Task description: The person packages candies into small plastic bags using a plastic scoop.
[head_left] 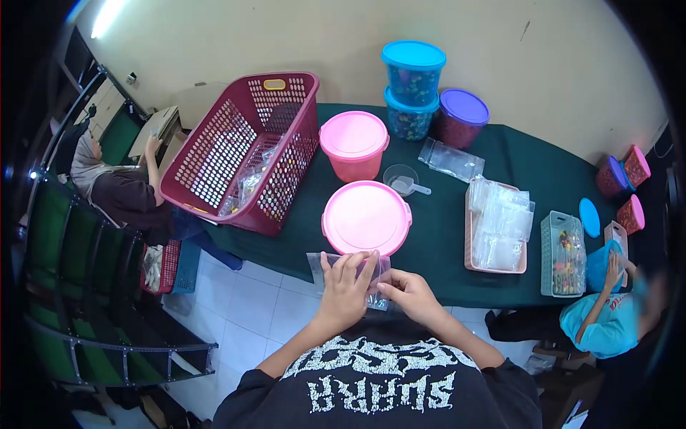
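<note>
A clear plastic bag lies between my hands at the table's front edge, with something small in its lower part. My left hand rests over the bag, fingers spread upward. The thumb and fingers of my right hand pinch the bag's right side. Just beyond my fingers stands a bucket with a pink lid. Behind it is another pink bucket, lid on. A clear round cup with a scoop sits to their right.
A maroon laundry basket holds filled bags at left. Blue-lidded tubs, a purple-lidded tub, a tray of empty bags and a green basket stand on the table. One person is left, another right.
</note>
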Motion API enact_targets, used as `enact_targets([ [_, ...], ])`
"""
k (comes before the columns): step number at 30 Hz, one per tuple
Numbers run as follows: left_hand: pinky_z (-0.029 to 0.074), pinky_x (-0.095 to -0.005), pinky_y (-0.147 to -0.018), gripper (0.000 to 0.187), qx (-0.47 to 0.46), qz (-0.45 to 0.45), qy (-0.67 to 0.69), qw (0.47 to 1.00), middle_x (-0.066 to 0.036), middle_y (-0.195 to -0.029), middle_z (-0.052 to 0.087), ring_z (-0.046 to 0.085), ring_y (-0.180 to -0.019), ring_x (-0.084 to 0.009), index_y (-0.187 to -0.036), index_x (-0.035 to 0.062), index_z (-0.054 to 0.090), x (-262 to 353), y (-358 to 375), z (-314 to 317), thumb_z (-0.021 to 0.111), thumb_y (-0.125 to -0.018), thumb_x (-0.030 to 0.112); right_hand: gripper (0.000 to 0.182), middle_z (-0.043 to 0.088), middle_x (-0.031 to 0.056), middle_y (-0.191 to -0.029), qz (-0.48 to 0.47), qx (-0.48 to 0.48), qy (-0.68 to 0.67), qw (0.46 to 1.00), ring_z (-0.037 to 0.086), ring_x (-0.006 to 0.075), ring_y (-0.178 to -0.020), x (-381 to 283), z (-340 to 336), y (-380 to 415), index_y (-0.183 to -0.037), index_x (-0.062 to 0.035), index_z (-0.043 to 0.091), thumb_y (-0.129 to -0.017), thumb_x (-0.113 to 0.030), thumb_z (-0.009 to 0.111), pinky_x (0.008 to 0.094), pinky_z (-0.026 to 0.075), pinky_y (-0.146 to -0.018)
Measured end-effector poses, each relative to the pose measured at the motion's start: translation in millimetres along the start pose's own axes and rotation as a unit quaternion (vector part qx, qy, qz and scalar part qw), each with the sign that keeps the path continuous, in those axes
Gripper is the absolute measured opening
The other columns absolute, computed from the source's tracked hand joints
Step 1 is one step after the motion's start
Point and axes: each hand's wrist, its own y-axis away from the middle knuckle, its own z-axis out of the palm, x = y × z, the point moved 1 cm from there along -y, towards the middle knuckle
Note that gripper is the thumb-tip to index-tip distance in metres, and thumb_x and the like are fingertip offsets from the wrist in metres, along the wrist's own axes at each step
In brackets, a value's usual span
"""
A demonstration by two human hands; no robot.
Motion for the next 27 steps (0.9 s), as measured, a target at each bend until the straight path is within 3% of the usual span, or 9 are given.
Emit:
enact_targets([
  [3,0.008,-0.066,-0.107,0.076,-0.025,-0.014,0.01,1.0,-0.011,-0.135,0.037,0.035,-0.126,-0.0307,-0.141,0.0093,0.037,-8,2,0,0.063,-0.07,0.008,0.021,0.061,0.0022,-0.071,0.009,0.003,0.025,1.0,0.054,0.0066,-0.065,3,6,-3,-0.088,0.0014,0.063,-0.09,-0.02,0.061,0.025,0.045,-0.06],
  [6,0.01,-0.0708,-0.103,0.085,-0.049,0.021,0.008,0.999,-0.011,-0.137,0.036,0.034,-0.129,-0.0306,-0.145,0.0102,0.03,-12,-1,-4,0.07,-0.07,0.019,0.022,0.059,0.0,-0.065,0.026,-0.005,0.042,0.999,0.051,0.0057,-0.06,0,9,-7,-0.081,-0.0003,0.063,-0.089,-0.021,0.064,0.0248,0.043,-0.055],
  [9,0.01,-0.0707,-0.104,0.107,-0.066,0.038,0.179,0.981,-0.013,-0.136,0.037,0.035,-0.129,-0.0324,-0.144,0.0089,0.027,-15,-7,-6,0.081,-0.054,0.031,0.023,0.059,0.0006,-0.064,0.007,-0.038,-0.034,0.999,0.05,0.0052,-0.058,0,12,-12,-0.078,-0.0017,0.062,-0.088,-0.022,0.066,0.0249,0.042,-0.053],
  [12,0.012,-0.0654,-0.108,0.102,-0.052,0.025,0.27,0.961,-0.014,-0.132,0.041,0.039,-0.126,-0.0321,-0.142,0.0078,0.03,-20,-12,-1,0.081,-0.057,0.028,0.025,0.059,0.0008,-0.065,0.015,-0.062,-0.036,0.997,0.051,0.0046,-0.059,-6,7,-21,-0.075,-0.0026,0.062,-0.087,-0.024,0.067,0.0242,0.042,-0.054],
  [15,0.016,-0.0593,-0.111,0.096,-0.019,-0.005,0.252,0.968,-0.014,-0.128,0.045,0.044,-0.122,-0.0319,-0.138,0.0069,0.033,-25,-17,9,0.083,-0.058,0.025,0.027,0.059,0.0005,-0.065,-0.016,-0.06,0.043,0.997,0.052,0.0044,-0.06,-9,1,-32,-0.072,-0.0017,0.062,-0.087,-0.024,0.067,0.0241,0.043,-0.055],
  [18,0.02,-0.0574,-0.11,0.091,0.025,0.004,0.239,0.971,-0.014,-0.125,0.048,0.045,-0.12,-0.0317,-0.136,0.0065,0.036,-30,-26,15,0.083,-0.059,0.022,0.031,0.058,0.002,-0.063,-0.008,0.007,-0.096,0.995,0.053,0.0058,-0.058,-15,-5,-42,-0.069,-0.0016,0.061,-0.088,-0.025,0.065,0.0251,0.042,-0.053],
  [21,0.023,-0.0569,-0.109,0.085,0.083,0.052,0.226,0.969,-0.015,-0.123,0.049,0.046,-0.119,-0.0319,-0.133,0.0065,0.039,-34,-37,24,0.082,-0.061,0.023,0.03,0.056,0.0058,-0.061,-0.06,0.024,0.049,0.997,0.054,0.0134,-0.056,-20,-21,-50,-0.067,-0.0019,0.059,-0.088,-0.023,0.064,0.0303,0.042,-0.056],
  [23,0.025,-0.055,-0.109,0.087,0.041,0.02,0.236,0.971,-0.015,-0.123,0.049,0.046,-0.119,-0.0325,-0.133,0.0064,0.039,-30,-45,20,0.083,-0.061,0.026,0.026,0.052,0.0095,-0.061,-0.203,0.058,0.268,0.94,0.052,0.0231,-0.059,-26,-33,-55,-0.067,-0.0029,0.058,-0.085,-0.02,0.064,0.0356,0.041,-0.062],
  [27,0.027,-0.0491,-0.109,0.093,-0.06,-0.055,0.279,0.957,-0.016,-0.123,0.049,0.045,-0.12,-0.0346,-0.133,0.0055,0.039,-24,-54,8,0.085,-0.059,0.035,0.021,0.05,0.0104,-0.061,-0.202,0.043,0.275,0.939,0.05,0.0274,-0.061,-29,-44,-65,-0.068,-0.0035,0.058,-0.082,-0.017,0.064,0.0382,0.04,-0.066],
])
